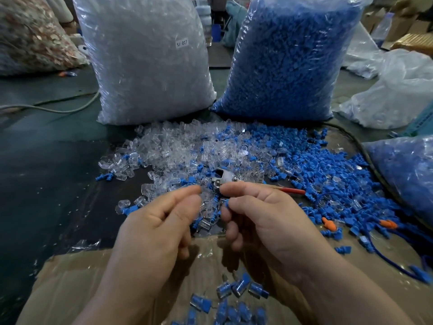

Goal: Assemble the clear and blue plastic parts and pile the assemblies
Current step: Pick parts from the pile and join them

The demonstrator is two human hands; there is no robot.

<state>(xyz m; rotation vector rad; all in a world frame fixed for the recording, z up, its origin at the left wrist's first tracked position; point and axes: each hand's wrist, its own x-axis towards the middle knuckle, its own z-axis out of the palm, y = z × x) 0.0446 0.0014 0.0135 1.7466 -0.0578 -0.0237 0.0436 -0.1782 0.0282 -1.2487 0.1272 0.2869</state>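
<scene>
Left hand point(159, 221): fingers curled, thumb and forefinger drawn into a pinch. A clear part point(205, 200) seems to sit at their tips, but against the clear heap behind I cannot tell for sure.
Right hand point(264, 214): fingers curled, thumb and forefinger pinching a blue part point(226, 204), of which only a sliver shows at the fingertips.
Gap between hands: the two pinches face each other, close but not touching.
Step in hand: likely lining up the blue part to press it into the clear one.
Loose clear parts point(178, 146): heaped beyond the left fingertips.
Loose blue parts point(316, 165): spread beyond and outward of the right hand.
Finished assemblies point(239, 299): a small pile on the cardboard point(70, 277), below the right wrist and nearest the person.
Metal tool point(225, 179): just beyond the right thumb, its red handle running outward from that hand.
Risk, misalignment: the parts are small and the clear one is hard to see, so a skewed push could jam or only half seat.
Risk, slip: only fingertips hold the blue part, so pressing off-centre could flick it into the mixed heap.
Risk, mixing: the supply heaps lie close beyond the fingertips, and a careless toss could land an assembly among the loose parts instead of the pile.
</scene>
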